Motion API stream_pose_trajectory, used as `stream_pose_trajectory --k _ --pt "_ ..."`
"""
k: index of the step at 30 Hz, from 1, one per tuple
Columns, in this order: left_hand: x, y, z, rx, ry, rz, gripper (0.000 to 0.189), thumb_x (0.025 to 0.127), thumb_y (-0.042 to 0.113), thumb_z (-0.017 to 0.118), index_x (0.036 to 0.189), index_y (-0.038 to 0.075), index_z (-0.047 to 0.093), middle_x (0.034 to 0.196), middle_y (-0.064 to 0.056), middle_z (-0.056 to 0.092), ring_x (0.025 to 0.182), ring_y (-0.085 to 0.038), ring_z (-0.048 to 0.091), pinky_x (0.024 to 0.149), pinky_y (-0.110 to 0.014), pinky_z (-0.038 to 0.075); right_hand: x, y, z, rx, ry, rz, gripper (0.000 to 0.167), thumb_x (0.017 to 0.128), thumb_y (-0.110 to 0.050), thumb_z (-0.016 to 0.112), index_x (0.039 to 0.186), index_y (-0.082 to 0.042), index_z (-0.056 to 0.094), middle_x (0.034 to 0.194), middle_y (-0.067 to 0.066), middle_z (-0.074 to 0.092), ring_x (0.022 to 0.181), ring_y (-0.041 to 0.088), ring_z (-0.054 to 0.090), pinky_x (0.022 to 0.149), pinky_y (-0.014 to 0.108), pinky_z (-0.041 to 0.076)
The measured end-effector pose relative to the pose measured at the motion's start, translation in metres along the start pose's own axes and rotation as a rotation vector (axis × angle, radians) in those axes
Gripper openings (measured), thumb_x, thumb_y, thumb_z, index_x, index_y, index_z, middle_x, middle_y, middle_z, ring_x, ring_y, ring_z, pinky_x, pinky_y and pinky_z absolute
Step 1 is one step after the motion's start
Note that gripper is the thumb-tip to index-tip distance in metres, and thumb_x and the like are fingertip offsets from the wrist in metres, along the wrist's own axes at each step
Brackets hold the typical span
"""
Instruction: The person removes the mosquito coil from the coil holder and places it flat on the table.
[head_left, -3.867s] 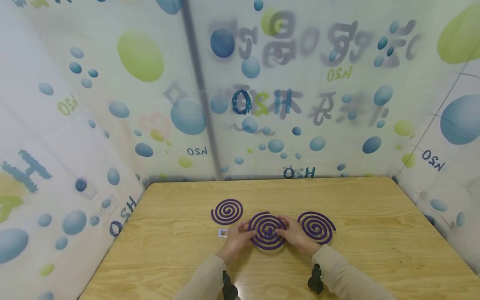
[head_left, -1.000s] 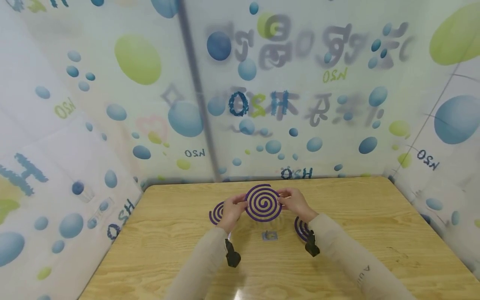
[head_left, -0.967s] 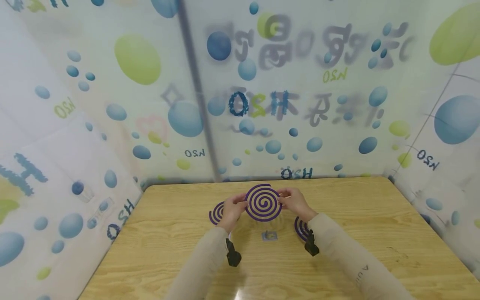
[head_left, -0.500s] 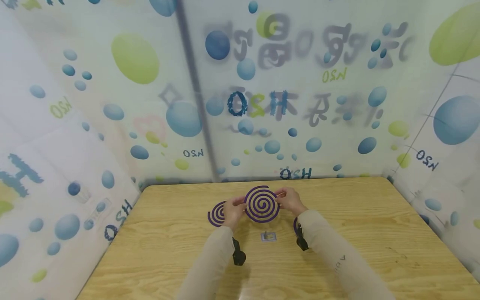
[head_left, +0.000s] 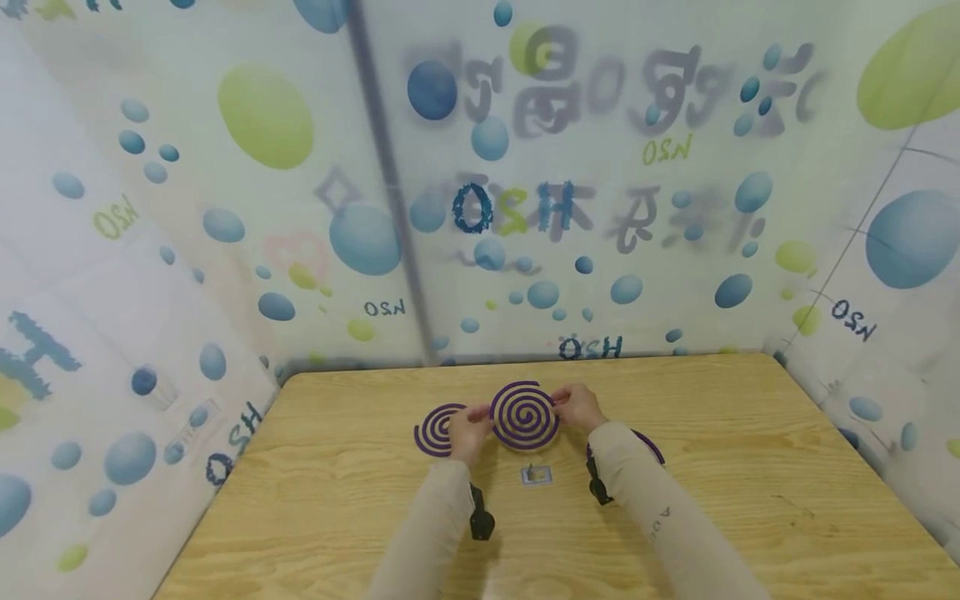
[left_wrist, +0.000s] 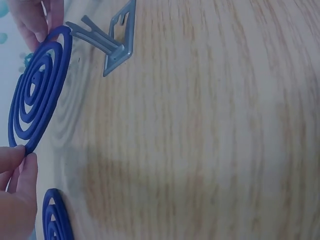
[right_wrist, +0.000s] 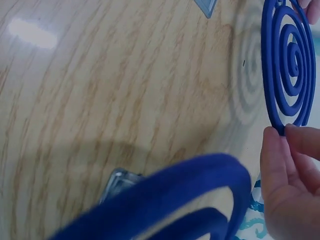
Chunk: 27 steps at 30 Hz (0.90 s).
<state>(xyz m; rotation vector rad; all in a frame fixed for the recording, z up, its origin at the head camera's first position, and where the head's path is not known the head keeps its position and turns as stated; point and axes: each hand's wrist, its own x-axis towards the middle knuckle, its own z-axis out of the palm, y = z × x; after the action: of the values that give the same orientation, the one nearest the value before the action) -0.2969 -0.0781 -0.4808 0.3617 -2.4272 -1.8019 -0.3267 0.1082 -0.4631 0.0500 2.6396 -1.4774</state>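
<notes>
A purple mosquito coil (head_left: 527, 414) is held up by its rim, tilted, near the middle of the table. My left hand (head_left: 468, 433) pinches its left edge between thumb and fingers. On the opposite edge, my right hand (head_left: 580, 407) pinches it too. Just in front of the coil lies a small metal coil stand (head_left: 536, 475) with a raised prong. In the left wrist view the stand's prong (left_wrist: 97, 39) reaches toward the coil's rim (left_wrist: 64, 60); whether they touch I cannot tell.
A second coil (head_left: 429, 429) sits to the left, partly behind my left hand. My right forearm mostly covers a third coil (head_left: 649, 442). Under that one, another metal piece (right_wrist: 120, 181) shows in the right wrist view. The patterned curtain (head_left: 630, 250) borders the wooden table (head_left: 750, 500).
Both hands first lifted the coil and carried it toward the back, uncovering the metal stand. Over the last second they have lowered it slightly, and the right forearm has swung inward.
</notes>
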Motion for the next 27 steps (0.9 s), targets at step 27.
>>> stream_pose_trajectory --k 27 --pt "-0.0024 -0.0097 0.0094 0.107 0.058 0.025 0.025 0.067 -0.010 0.065 0.090 -0.002 0.066 0.084 -0.015 0.065 0.082 -0.026 0.060 0.083 -0.037 0.046 0.0042 0.0103 0.0037 -0.140 -0.051 0.010 0.011 0.077 0.003 0.059 0.087 0.007 0.063 0.079 0.011 0.062 0.071 0.018 0.055 0.060 0.024 0.049"
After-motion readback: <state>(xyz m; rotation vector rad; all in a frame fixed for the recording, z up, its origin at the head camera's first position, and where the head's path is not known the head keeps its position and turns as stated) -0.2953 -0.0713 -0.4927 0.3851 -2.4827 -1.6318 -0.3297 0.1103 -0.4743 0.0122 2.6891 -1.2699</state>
